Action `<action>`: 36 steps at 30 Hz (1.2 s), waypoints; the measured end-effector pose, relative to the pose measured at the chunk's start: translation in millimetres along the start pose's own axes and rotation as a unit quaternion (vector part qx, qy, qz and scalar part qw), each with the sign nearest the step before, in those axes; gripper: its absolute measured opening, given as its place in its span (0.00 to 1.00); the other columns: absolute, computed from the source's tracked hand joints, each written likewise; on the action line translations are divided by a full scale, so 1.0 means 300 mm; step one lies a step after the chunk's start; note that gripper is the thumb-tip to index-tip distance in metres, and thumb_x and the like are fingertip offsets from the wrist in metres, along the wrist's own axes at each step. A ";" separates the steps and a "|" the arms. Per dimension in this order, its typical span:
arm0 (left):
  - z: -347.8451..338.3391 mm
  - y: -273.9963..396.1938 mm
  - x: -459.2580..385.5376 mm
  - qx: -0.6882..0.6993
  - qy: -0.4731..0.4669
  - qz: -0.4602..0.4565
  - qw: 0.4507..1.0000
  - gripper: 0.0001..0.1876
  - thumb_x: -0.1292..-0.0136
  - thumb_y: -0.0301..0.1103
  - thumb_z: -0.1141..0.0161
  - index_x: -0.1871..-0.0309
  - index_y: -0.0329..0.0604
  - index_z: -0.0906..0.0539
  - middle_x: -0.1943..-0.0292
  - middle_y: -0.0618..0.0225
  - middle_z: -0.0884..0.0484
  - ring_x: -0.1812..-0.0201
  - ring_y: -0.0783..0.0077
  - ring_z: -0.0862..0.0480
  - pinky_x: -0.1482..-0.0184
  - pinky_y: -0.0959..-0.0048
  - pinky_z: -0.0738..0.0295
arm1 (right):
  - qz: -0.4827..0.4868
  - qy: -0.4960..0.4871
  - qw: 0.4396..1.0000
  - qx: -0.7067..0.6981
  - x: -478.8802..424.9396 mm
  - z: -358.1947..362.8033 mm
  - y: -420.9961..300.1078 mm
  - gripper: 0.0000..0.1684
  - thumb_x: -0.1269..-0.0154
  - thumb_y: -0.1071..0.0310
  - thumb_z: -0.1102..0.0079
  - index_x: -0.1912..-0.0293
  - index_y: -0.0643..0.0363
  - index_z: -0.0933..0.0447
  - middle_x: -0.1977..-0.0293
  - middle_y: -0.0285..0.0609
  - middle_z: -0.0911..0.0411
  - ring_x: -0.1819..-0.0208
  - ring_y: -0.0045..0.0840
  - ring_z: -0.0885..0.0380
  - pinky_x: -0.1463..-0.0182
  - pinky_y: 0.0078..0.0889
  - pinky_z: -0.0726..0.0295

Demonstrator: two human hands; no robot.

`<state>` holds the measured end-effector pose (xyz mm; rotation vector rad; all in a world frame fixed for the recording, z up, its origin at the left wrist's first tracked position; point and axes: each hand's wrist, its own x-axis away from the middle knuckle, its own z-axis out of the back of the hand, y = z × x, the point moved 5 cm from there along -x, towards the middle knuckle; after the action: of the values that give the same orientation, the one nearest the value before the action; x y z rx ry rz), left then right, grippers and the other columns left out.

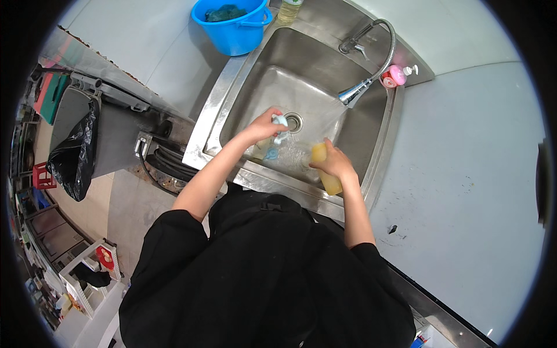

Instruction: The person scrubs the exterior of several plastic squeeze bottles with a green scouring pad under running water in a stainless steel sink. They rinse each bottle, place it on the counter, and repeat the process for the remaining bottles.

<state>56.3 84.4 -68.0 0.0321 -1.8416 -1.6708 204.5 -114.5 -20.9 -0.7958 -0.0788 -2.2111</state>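
Observation:
My left hand (264, 124) grips a pale blue plastic piece (280, 126), blurred, over the steel sink (270, 87) just left of the drain (293, 123). A yellow sponge or cloth (330, 182) is in my right hand (334, 162), low in the basin near its front right corner. Water sprays from the faucet's spray head (350, 95) into the basin. On the sink floor below my left hand lie a small blue round piece (271, 153) and a pale yellowish item (261, 149) that I cannot identify.
A blue bucket (237, 37) with a dark green scrubber inside stands at the sink's back left, beside a bottle of yellowish liquid (289, 11). A pink pump bottle (394, 77) sits at the right rim. Left of the sink are a coiled black hose (169, 163) and a bin with a black bag (78, 161).

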 end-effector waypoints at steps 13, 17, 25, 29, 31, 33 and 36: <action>-0.008 -0.171 0.200 -0.113 0.203 -0.058 0.971 0.35 0.52 0.37 0.26 0.40 0.41 0.29 0.44 0.50 0.31 0.43 0.51 0.25 0.38 0.62 0.29 | -0.015 -0.222 0.973 0.064 -0.193 0.042 0.017 0.51 0.52 0.38 0.32 0.38 0.66 0.28 0.47 0.56 0.20 0.47 0.42 0.19 0.44 0.39 0.22; 0.020 -0.194 0.228 -0.036 0.270 -0.049 0.961 0.31 0.48 0.40 0.26 0.43 0.39 0.25 0.46 0.51 0.30 0.43 0.52 0.25 0.39 0.62 0.29 | 0.005 -0.023 0.979 -0.201 -0.224 0.095 -0.005 0.49 0.51 0.44 0.27 0.39 0.68 0.30 0.48 0.55 0.21 0.47 0.38 0.19 0.45 0.36 0.22; -0.002 -0.174 0.225 -0.129 0.274 -0.108 0.947 0.30 0.46 0.39 0.27 0.42 0.38 0.25 0.46 0.53 0.30 0.44 0.52 0.25 0.40 0.62 0.28 | 0.072 0.259 0.810 -0.522 -0.260 0.096 -0.013 0.36 0.49 0.68 0.21 0.44 0.63 0.30 0.51 0.45 0.20 0.49 0.29 0.20 0.44 0.32 0.22; -0.010 -0.153 0.225 -0.150 0.277 -0.139 0.939 0.29 0.46 0.36 0.27 0.42 0.40 0.25 0.48 0.54 0.28 0.45 0.56 0.25 0.42 0.64 0.28 | 0.086 0.294 0.802 -0.513 -0.264 0.128 -0.006 0.36 0.50 0.69 0.20 0.44 0.63 0.30 0.51 0.44 0.20 0.50 0.28 0.20 0.44 0.31 0.23; -0.011 -0.146 0.226 -0.143 0.280 -0.141 0.939 0.29 0.46 0.36 0.26 0.43 0.39 0.25 0.48 0.54 0.28 0.45 0.55 0.25 0.42 0.64 0.28 | 0.084 0.291 0.797 -0.522 -0.255 0.137 -0.002 0.35 0.50 0.69 0.20 0.45 0.62 0.30 0.51 0.43 0.20 0.50 0.28 0.20 0.44 0.31 0.23; -0.011 -0.141 0.228 -0.141 0.281 -0.140 0.939 0.29 0.47 0.36 0.26 0.43 0.39 0.26 0.48 0.54 0.29 0.45 0.55 0.25 0.42 0.64 0.29 | 0.085 0.288 0.796 -0.525 -0.244 0.145 0.000 0.35 0.50 0.69 0.20 0.45 0.62 0.30 0.52 0.43 0.20 0.50 0.27 0.20 0.44 0.31 0.22; -0.010 -0.135 0.235 -0.143 0.282 -0.134 0.939 0.30 0.49 0.36 0.25 0.45 0.39 0.27 0.49 0.55 0.29 0.45 0.55 0.26 0.41 0.63 0.29 | 0.088 0.278 0.800 -0.524 -0.234 0.145 0.002 0.35 0.50 0.69 0.20 0.46 0.62 0.30 0.52 0.42 0.20 0.50 0.27 0.20 0.44 0.31 0.22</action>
<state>-13.9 43.9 -73.9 0.5984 -1.1935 -1.8518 263.1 -56.7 -25.8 -0.5877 1.5544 -2.1026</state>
